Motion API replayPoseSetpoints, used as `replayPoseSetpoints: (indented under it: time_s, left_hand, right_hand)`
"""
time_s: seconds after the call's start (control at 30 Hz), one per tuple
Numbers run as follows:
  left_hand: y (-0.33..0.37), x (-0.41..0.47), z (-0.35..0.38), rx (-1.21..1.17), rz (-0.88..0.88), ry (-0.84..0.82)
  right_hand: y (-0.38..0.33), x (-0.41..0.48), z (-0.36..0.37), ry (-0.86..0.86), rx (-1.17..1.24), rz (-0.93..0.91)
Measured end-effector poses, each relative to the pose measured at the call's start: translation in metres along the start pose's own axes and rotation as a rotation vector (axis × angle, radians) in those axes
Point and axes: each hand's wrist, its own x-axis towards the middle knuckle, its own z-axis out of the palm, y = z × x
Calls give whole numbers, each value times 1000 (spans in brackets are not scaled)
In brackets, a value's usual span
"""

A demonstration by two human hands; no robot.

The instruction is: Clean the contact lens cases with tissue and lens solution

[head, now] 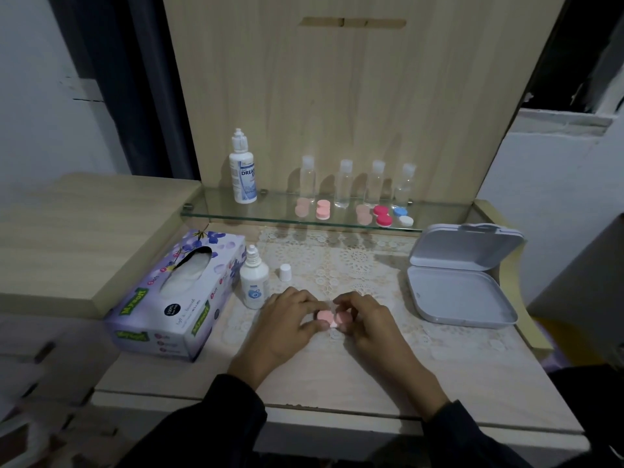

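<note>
In the head view, a pink lens case was held low in the centre of the frame, over the lace-covered counter. Whether it rested on the counter could not be told. It was pinched from both sides: the left hand was closed on its left end and the right hand on its right lid, each grip narrow, with fingertips curled round the case.

The step was judged to be the twisting of a lid. Next, a tissue would need to be drawn from the tissue box at the left, and solution taken from the small bottle, which stood uncapped just left of the hands, its cap beside it. Nothing was seen blocking either reach.

An open white tin lay at the right. On the glass shelf above, further cases, clear bottles and a larger solution bottle were lined up — well apart from the hands.
</note>
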Motion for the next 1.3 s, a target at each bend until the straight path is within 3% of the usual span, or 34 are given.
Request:
replayPoseSetpoints:
  time_s: [0.4,0.5,0.63,0.7,0.87,1.07,1.2,1.3]
  left_hand:
    - [13,-1,11,-52,-178,143]
    - [9,0,9,-130,-126,93]
    - [-1,1,1,-228,46,-139]
    - [-5,1,2,-246,107,-122]
    - [-3,4,4,-266,-3,0]
    - [-7,6,2,-288,123,-149]
    - [-7,7,0,-318,80,-62]
    - [-4,13,-2,-381,3,103]
  right_hand:
    - [2,-1,2,19,-26,-12]
    - [2,-2,2,24,-33,-20]
    - [4,-3,3,24,-35,-39]
    - [4,-3,3,20,-35,-41]
    - [2,-3,4,22,-41,-24]
    - [3,-3,5,31,-35,-35]
    - [2,-4,5,37,-37,-41]
    - [1,-5,5,41,-26,-19]
